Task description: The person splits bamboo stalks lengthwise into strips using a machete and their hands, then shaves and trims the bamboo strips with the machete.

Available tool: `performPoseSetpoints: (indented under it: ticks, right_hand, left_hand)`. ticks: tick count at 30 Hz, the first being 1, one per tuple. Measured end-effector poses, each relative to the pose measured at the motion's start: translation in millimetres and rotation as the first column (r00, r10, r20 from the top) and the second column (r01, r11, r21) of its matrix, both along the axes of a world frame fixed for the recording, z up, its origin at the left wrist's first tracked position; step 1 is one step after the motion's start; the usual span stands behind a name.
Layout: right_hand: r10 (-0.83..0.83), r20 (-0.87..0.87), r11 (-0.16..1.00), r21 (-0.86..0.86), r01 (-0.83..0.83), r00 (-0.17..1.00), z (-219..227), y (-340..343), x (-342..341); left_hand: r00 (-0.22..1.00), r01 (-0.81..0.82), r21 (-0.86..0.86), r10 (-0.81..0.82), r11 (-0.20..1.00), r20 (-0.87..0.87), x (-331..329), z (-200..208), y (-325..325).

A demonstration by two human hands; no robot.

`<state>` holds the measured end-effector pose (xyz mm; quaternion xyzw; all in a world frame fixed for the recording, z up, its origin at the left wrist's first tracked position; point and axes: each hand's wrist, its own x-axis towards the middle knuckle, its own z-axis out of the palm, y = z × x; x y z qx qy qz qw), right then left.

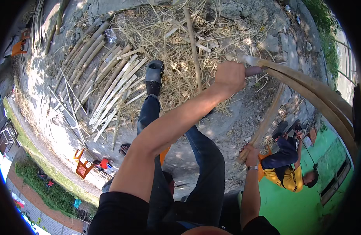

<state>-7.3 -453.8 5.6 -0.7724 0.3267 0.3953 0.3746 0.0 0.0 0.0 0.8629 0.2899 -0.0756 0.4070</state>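
Note:
My left hand [230, 75] is closed around the handle of a knife [249, 64], whose blade meets the end of a long curved bamboo pole [325, 98] arching off to the right. My right hand [249, 152], with a watch on its wrist, grips the lower end of a bamboo strip [266, 117] that peels away from that pole. My legs in blue jeans stretch forward below my left arm. One foot in a grey sandal [154, 75] rests at the edge of the dry shavings.
A heap of split bamboo strips [106, 86] lies on the ground at left, beside dry shavings [176, 43]. Another person in a yellow shirt [287, 175] sits at lower right on a green floor. Orange plastic chairs [84, 166] stand at lower left.

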Motion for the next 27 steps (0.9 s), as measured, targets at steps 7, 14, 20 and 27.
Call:
performPoseSetpoints:
  ticks: [7, 14, 20, 27]
  right_hand:
    - [-0.227, -0.08, 0.966, 0.11, 0.235, 0.971, 32.8, 0.2, -56.7]
    - [-0.381, -0.094, 0.905, 0.166, 0.392, 0.92, 36.5, -31.7, -88.9]
    - [-0.414, -0.096, 0.879, 0.216, 0.425, 0.905, 28.4, -27.6, -109.4]
    - [-0.401, 0.021, 0.862, 0.347, 0.369, 0.916, 48.4, -30.0, -78.6]
  left_hand:
    - [0.993, 0.101, -0.114, -0.093, 0.988, 0.069, 62.4, 31.2, -79.7]
    - [0.981, 0.194, -0.074, -0.194, 0.978, 0.004, 139.9, 25.7, -123.7]
    - [0.946, 0.227, 0.138, -0.185, 0.964, -0.267, 138.6, -96.8, -116.9]
    - [0.878, 0.289, 0.221, -0.165, 0.932, -0.45, 134.2, -114.6, -123.9]
